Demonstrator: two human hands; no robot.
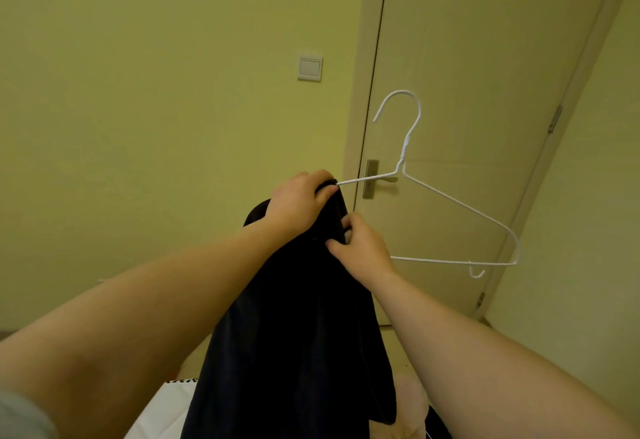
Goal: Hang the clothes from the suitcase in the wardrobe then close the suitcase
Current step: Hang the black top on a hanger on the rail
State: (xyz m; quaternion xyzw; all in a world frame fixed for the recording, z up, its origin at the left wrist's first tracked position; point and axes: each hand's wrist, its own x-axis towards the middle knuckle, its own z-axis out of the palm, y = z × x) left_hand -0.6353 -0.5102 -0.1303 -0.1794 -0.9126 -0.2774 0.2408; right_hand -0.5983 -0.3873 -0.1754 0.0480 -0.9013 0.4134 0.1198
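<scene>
Holding dark garment (294,334) and white hanger (403,153)

Left hand (298,203) clenches the garment's top edge and one hanger arm together. Right hand (360,248), at its 4 o'clock, pinches the fabric. The hanger juts toward 3 o'clock before a door (467,58); the garment drapes toward 6 o'clock.

No text, label, brand or number is legible. Dark marks (181,380) on white material (162,407) at lower left are too blurred to read.

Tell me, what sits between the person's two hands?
In the head view, only a fold of the dark garment, pinched by the left hand above and the right hand below.
</scene>
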